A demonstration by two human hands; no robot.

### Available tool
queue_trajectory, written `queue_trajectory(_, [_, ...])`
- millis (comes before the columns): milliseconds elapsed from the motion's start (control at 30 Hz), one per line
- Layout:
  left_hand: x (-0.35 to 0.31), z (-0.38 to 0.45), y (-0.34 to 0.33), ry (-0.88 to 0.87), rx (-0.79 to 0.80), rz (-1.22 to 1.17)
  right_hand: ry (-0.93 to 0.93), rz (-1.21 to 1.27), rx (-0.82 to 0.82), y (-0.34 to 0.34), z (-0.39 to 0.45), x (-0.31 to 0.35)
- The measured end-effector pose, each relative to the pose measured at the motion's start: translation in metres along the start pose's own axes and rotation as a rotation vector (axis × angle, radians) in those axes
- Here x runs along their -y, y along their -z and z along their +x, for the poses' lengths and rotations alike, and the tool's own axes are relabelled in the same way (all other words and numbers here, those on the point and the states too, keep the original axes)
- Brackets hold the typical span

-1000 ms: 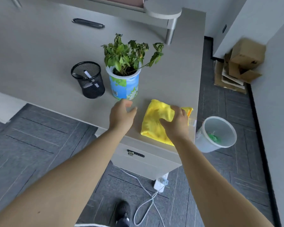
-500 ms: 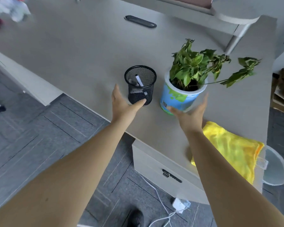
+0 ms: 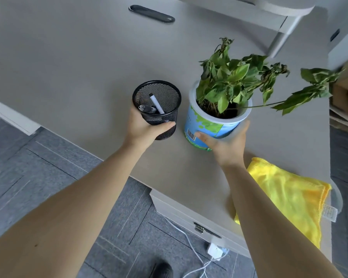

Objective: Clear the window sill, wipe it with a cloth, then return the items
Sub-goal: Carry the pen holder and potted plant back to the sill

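On the tabletop (image 3: 68, 57) our left grip (image 3: 144, 128) wraps the mesh pen cup (image 3: 159, 105) just left of the plant pot (image 3: 213, 127), which our right grip (image 3: 225, 143) clasps, yellow cloth (image 3: 289, 195) nearby.

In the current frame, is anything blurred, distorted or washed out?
Head view: wide-angle lens bows the desk edge; plant's far-right leaves smear with motion blur; mesh pen holder, left hand and right hand stay sharp; soft, even light, faint shadows, no glare.
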State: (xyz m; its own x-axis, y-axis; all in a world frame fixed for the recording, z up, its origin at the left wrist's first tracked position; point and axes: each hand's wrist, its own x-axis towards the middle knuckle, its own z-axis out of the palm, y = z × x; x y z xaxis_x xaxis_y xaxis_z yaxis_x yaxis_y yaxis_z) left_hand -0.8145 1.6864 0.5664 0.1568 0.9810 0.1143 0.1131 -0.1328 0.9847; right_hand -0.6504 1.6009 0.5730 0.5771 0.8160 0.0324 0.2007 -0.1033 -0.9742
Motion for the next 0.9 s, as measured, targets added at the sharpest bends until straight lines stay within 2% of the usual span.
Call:
queue_trajectory(233, [-0.009, -0.01, 0.001, -0.031, -0.073, 0.049, 0.021, 0.061, -0.083, -0.005, -0.005, 0.003])
queue_trajectory(400, [-0.036, -0.028, -0.003, -0.052, -0.058, 0.083, 0.065, 0.098, -0.137, 0.019, -0.022, 0.022])
queue_trajectory(667, [-0.099, -0.103, -0.055, -0.099, 0.104, 0.088, 0.127, 0.088, -0.262, 0.123, -0.096, 0.048])
queue_trajectory(900, [-0.137, -0.231, -0.112, -0.138, 0.302, 0.043, 0.127, 0.057, -0.428, 0.237, -0.21, 0.046])
